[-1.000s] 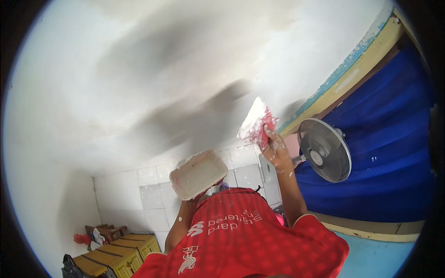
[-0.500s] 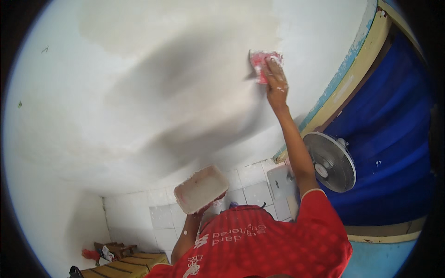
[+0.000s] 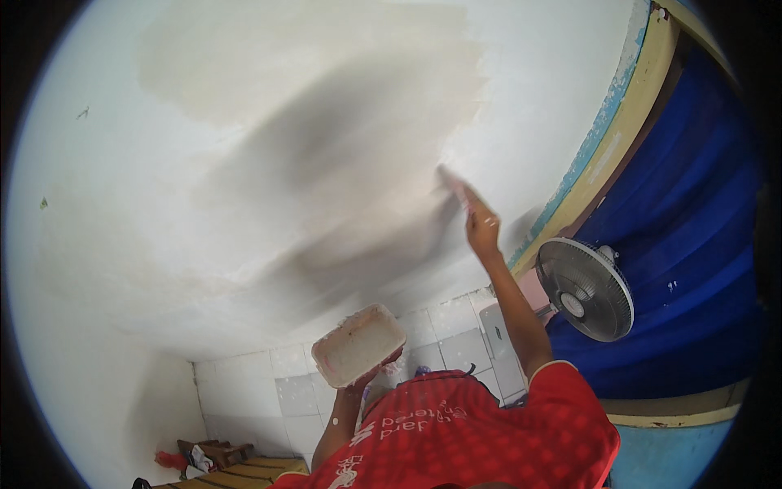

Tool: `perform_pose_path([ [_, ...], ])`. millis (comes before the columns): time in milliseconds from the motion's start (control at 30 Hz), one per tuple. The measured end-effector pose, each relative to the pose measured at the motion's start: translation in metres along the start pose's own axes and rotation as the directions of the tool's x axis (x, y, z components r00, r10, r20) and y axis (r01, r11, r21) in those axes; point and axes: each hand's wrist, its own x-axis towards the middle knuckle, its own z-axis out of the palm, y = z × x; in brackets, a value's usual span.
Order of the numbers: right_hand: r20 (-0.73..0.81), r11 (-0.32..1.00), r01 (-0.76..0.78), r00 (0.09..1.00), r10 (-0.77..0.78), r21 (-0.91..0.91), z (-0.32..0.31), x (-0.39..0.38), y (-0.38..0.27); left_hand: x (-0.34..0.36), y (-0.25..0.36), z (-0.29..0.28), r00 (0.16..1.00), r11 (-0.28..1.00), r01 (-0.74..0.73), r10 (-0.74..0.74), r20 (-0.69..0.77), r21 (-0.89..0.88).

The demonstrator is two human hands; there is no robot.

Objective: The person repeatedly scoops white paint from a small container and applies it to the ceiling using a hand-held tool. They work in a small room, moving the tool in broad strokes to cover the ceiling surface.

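In my right hand [image 3: 482, 230] is a flat reddish putty scraper [image 3: 457, 187], seen nearly edge-on and somewhat blurred. Its tip is at the white wall [image 3: 423, 114], close to the border of a damp-looking beige patch; whether it touches cannot be told. White smears mark the hand. Low in the middle, my left hand [image 3: 389, 359] grips a shallow rectangular plastic tray [image 3: 358, 344] from beneath and its side, most fingers hidden. White paste coats the inside of the tray, which is tilted toward me.
A standing fan [image 3: 585, 289] is close to my right forearm, before a blue curtain [image 3: 676, 220] in a yellowish frame [image 3: 623, 134]. White and grey floor tiles [image 3: 297, 395] carry white spatters. A yellow-brown slatted wooden piece [image 3: 236, 473] is at lower left.
My right hand has come down along the wall, and the scraper has turned from flat-on to nearly edge-on. The tray appears slightly lower and to the right as the view shifted.
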Motion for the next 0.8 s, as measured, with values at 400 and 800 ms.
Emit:
perform_pose_path([
  [400, -0.254, 0.999, -0.044, 0.966, 0.037, -0.021, 0.058, 0.107, -0.116, -0.002, -0.007, -0.013, 0.965, 0.556, -0.244, 0.218, 0.144, 0.794],
  [800, 0.639, -0.263, -0.617, 0.531, 0.556, 0.742, 0.044, -0.042, -0.080, -0.011, -0.004, -0.001, 0.992, 0.879, -0.087, 0.118, -0.037, 0.469],
])
